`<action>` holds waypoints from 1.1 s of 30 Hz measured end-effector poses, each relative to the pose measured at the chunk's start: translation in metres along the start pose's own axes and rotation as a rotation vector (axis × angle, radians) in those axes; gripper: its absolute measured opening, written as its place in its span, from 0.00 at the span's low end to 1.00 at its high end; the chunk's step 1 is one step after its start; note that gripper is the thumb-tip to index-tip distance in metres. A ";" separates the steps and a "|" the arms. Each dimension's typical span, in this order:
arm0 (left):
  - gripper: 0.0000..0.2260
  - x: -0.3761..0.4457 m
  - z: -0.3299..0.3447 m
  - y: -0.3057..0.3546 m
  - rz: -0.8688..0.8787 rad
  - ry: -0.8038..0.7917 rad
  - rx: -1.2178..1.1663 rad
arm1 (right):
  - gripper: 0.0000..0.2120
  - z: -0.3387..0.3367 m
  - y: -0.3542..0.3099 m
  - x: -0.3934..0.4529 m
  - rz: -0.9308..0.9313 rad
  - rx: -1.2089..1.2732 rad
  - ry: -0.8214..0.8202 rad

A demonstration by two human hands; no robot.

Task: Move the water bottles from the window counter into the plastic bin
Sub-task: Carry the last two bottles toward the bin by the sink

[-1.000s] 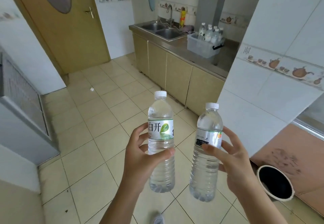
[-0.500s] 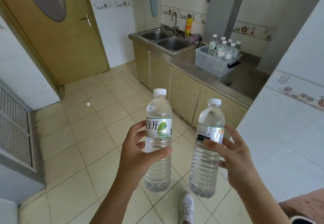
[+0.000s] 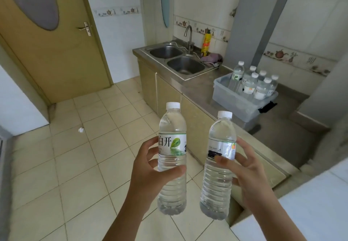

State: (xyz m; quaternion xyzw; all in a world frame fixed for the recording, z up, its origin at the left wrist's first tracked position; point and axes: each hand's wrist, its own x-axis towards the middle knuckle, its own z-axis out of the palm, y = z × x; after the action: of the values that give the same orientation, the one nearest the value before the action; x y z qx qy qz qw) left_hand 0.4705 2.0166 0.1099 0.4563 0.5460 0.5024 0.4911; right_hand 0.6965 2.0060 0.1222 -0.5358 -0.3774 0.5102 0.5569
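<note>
From my head camera, my left hand (image 3: pixel 148 173) grips one bottle (image 3: pixel 172 157) upright, thumb curled across its front below the label. My right hand (image 3: pixel 243 174) grips a second bottle (image 3: pixel 218 165), tilted slightly, fingers wrapped round its middle. The two are held apart, above the floor (image 3: pixel 75 165). Ahead, the bin (image 3: pixel 235 101) sits on the counter (image 3: pixel 199 86) past the sink (image 3: pixel 185 65), with six bottles (image 3: pixel 252 84) standing inside.
</note>
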 end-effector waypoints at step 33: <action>0.39 0.535 0.254 0.029 0.046 -0.745 0.079 | 0.38 -0.031 -0.045 0.461 -0.116 0.075 0.599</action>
State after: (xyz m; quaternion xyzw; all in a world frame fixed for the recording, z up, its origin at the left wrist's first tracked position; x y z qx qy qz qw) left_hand 0.6693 2.5746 0.0940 0.6386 0.3384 0.2916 0.6266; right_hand 0.8231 2.4518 0.1035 -0.6189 -0.2074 0.3104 0.6911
